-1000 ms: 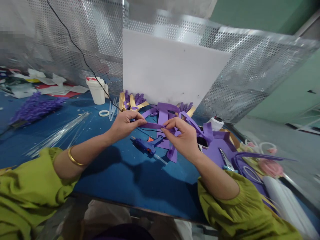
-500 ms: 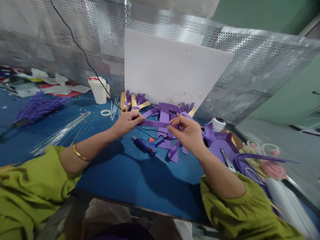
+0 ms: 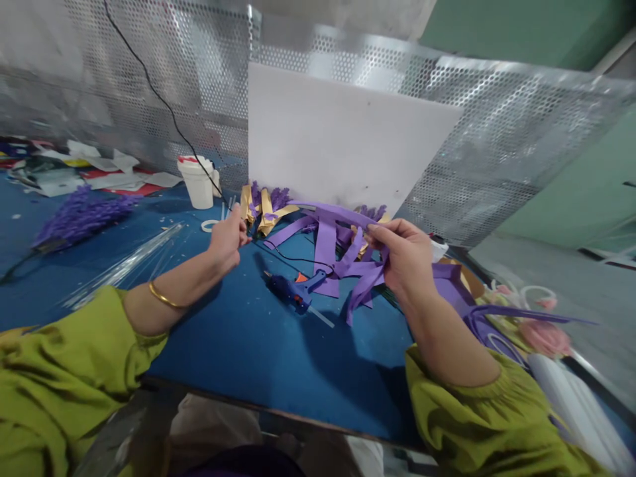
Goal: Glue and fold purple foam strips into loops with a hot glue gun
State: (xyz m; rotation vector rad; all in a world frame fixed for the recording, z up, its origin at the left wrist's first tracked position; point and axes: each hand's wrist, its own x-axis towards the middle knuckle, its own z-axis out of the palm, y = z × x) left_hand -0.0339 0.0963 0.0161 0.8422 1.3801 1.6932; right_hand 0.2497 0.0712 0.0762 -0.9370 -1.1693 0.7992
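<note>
My right hand (image 3: 405, 255) pinches a long purple ribbon (image 3: 342, 213) between thumb and fingers. The ribbon's far end reaches left in front of the white board, free of the other hand. My left hand (image 3: 228, 235) holds nothing; its thumb points up, apart from the loosely curled fingers. Between the hands, more purple strips (image 3: 326, 248) lie in a loose heap. A blue glue gun (image 3: 295, 291) rests on its side in front of them, with a clear glue stick (image 3: 322, 317) jutting from its rear and its black cord running behind.
Small purple flower bunches in tan wrapping (image 3: 271, 209) lean by a white board (image 3: 342, 139). At left are a white cup (image 3: 197, 184), a tape ring (image 3: 209, 226), clear sticks and a lavender bunch (image 3: 84, 217). A purple-lined box (image 3: 450, 285) and pink flowers (image 3: 545, 336) sit at right.
My left hand has let go of the ribbon and moved left, its thumb lifting. My right hand has moved slightly right with the ribbon, which now stretches out higher.
</note>
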